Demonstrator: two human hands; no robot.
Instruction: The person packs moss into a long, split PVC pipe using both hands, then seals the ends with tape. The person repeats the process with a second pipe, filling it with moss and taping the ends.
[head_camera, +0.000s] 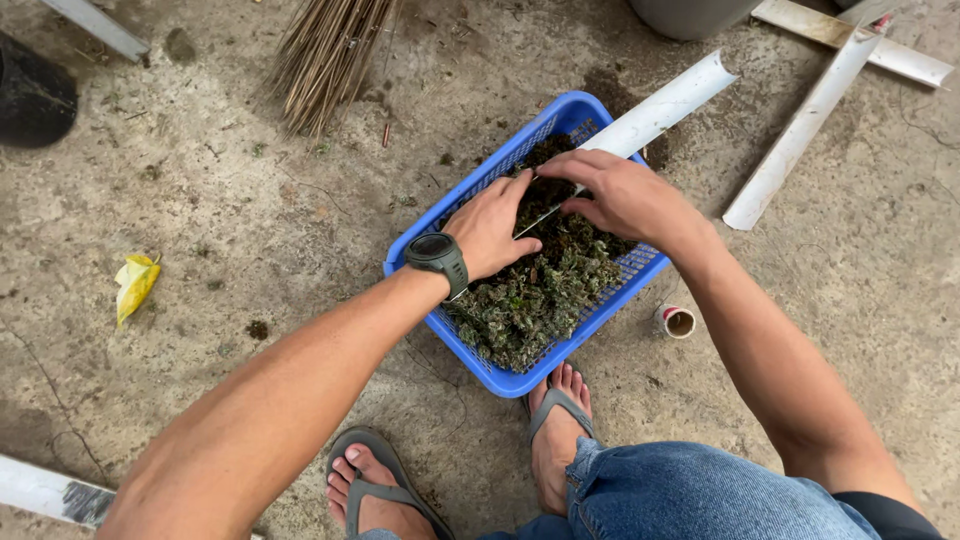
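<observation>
A blue plastic mesh basket (515, 382) sits on the concrete ground in front of my feet, filled with dark green and brown plant clumps (535, 300). My left hand (490, 225), with a dark watch on its wrist, rests on the clumps with its fingers curled down into them. My right hand (615, 195) lies on the clumps at the far side, fingers bent into the material. A white half-pipe gutter piece (665, 100) slants from the basket toward the upper right, one end buried in the clumps between my hands.
A stick broom head (325, 55) lies at the top. More white gutter pieces (800, 125) cross at the upper right. A small tape roll (675, 321) lies right of the basket, a yellow leaf (135, 283) at the left. My sandalled feet (555, 440) stand below the basket.
</observation>
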